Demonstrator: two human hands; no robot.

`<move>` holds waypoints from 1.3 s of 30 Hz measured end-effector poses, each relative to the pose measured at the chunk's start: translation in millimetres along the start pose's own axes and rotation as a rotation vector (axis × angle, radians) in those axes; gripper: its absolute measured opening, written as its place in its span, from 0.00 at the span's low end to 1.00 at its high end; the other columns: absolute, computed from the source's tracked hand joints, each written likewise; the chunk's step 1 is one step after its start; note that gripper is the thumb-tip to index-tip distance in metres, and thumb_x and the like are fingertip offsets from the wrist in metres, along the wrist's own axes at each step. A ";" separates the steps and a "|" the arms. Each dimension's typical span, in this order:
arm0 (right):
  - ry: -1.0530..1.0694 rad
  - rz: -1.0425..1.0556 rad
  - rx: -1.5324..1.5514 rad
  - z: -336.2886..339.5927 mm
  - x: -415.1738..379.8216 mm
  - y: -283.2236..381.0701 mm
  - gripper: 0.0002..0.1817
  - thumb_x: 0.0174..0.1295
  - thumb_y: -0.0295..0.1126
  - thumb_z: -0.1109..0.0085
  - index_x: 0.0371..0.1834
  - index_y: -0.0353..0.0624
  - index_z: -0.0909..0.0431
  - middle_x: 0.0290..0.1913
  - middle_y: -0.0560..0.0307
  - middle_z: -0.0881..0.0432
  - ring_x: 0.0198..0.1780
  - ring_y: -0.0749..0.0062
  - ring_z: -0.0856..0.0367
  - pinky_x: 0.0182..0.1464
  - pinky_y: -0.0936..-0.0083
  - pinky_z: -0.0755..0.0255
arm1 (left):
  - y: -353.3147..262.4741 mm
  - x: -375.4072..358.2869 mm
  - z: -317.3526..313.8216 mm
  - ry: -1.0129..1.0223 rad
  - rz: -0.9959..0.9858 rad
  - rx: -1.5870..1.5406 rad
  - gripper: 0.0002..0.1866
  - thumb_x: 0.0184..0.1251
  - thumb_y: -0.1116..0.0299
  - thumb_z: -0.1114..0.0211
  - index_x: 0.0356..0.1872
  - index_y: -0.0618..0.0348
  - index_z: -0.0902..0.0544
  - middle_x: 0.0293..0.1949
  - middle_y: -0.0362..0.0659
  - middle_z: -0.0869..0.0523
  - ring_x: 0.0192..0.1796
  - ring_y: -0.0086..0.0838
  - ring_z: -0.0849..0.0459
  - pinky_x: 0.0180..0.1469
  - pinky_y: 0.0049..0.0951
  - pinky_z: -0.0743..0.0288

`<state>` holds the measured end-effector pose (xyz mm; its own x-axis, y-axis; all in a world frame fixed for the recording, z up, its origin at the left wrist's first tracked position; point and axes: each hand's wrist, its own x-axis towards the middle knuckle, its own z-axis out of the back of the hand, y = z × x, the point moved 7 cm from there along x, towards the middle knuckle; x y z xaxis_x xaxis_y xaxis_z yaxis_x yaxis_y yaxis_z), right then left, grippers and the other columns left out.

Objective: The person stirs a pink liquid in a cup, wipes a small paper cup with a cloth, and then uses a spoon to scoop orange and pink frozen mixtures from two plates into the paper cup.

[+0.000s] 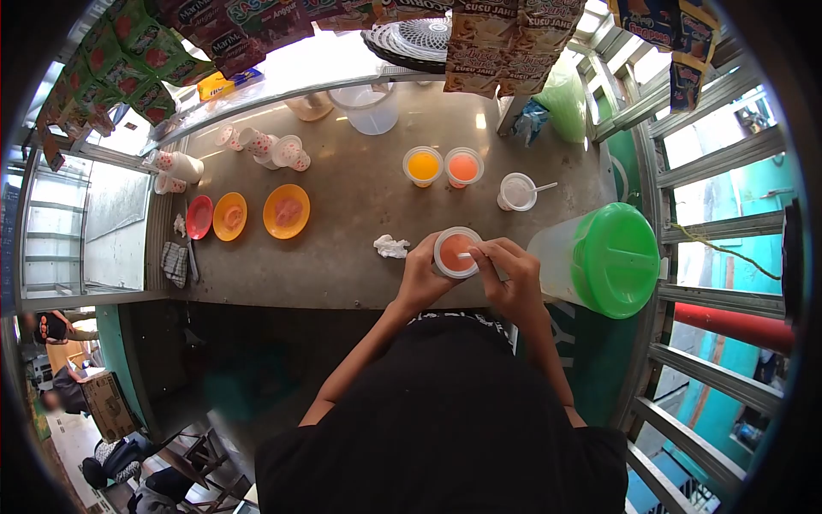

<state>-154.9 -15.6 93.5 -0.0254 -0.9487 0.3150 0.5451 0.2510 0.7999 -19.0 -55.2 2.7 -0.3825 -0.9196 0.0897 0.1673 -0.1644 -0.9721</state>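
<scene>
My left hand (419, 272) is wrapped round a plastic cup (447, 267) of orange-pink drink at the table's near edge. Between the closed fingers of my right hand (511, 274) is a white spoon (464, 255), its lower part dipped in the drink. A crumpled white cloth or tissue (391, 248) lies just left of the cup. Beyond it stand a cup of yellow-orange drink (423, 166) and a cup of pink-orange drink (463, 168), side by side. To their right, a cup with whitish contents (517, 193) has a white spoon handle (546, 186) sticking out.
A big clear container with a green lid (618, 259) is close to my right hand. Leftward are two orange plates (286, 212), a red plate (199, 217), a knife (193, 261) and stacked paper cups (272, 151). A clear tub (373, 111) stands behind; sachets (514, 43) hang overhead.
</scene>
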 end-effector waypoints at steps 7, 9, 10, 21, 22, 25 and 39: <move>-0.035 0.044 -0.044 2.1 3.3 5.2 0.05 0.63 0.21 0.37 0.40 0.33 0.15 0.35 0.46 0.15 0.35 0.59 0.14 0.38 0.70 0.23 | -2.5 -2.6 1.8 -0.026 -0.005 -0.013 0.27 0.48 0.72 0.21 0.51 0.66 0.18 0.49 0.51 0.13 0.52 0.40 0.13 0.55 0.35 0.21; -0.015 0.025 -0.023 2.4 1.9 2.8 0.05 0.63 0.22 0.37 0.40 0.33 0.16 0.35 0.46 0.15 0.35 0.58 0.14 0.38 0.70 0.23 | -3.3 -4.5 2.9 -0.029 0.011 -0.007 0.27 0.48 0.72 0.21 0.51 0.66 0.18 0.49 0.51 0.13 0.52 0.40 0.13 0.55 0.35 0.21; 0.003 0.006 -0.004 1.9 1.7 1.0 0.05 0.63 0.22 0.37 0.40 0.33 0.16 0.35 0.46 0.15 0.35 0.58 0.14 0.38 0.69 0.23 | -3.5 -4.8 3.4 -0.030 0.025 -0.002 0.27 0.48 0.71 0.21 0.52 0.66 0.18 0.49 0.51 0.13 0.52 0.39 0.13 0.55 0.35 0.21; 0.004 0.029 -0.041 1.6 0.3 4.6 0.05 0.63 0.22 0.37 0.40 0.33 0.16 0.35 0.45 0.16 0.35 0.55 0.15 0.38 0.67 0.23 | -3.8 -5.4 1.1 -0.014 0.009 0.006 0.27 0.48 0.70 0.20 0.52 0.66 0.18 0.50 0.51 0.13 0.52 0.39 0.13 0.56 0.34 0.21; 0.032 0.009 -0.058 0.8 -0.5 3.2 0.05 0.63 0.21 0.38 0.40 0.32 0.16 0.35 0.46 0.15 0.36 0.58 0.14 0.38 0.70 0.23 | -3.1 -5.0 0.2 -0.009 0.009 -0.002 0.27 0.48 0.70 0.20 0.52 0.66 0.18 0.49 0.51 0.13 0.52 0.39 0.13 0.56 0.34 0.21; 0.020 0.005 0.009 2.3 -3.1 2.5 0.05 0.63 0.20 0.38 0.40 0.32 0.16 0.35 0.46 0.15 0.35 0.58 0.14 0.38 0.70 0.23 | -3.3 -5.5 -1.0 -0.005 0.024 -0.016 0.28 0.48 0.70 0.20 0.52 0.66 0.18 0.49 0.51 0.13 0.52 0.39 0.13 0.55 0.34 0.21; -0.014 0.022 0.007 5.7 -0.4 1.2 0.05 0.64 0.21 0.38 0.40 0.32 0.16 0.34 0.46 0.15 0.33 0.61 0.15 0.35 0.70 0.24 | -1.1 -2.9 -4.2 0.000 0.006 0.006 0.28 0.48 0.71 0.21 0.52 0.66 0.18 0.49 0.52 0.13 0.52 0.40 0.13 0.55 0.34 0.21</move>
<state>-159.0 -13.8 97.2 -0.0252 -0.9404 0.3391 0.5400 0.2727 0.7962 -21.9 -50.8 2.7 -0.3817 -0.9205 0.0838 0.1749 -0.1609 -0.9713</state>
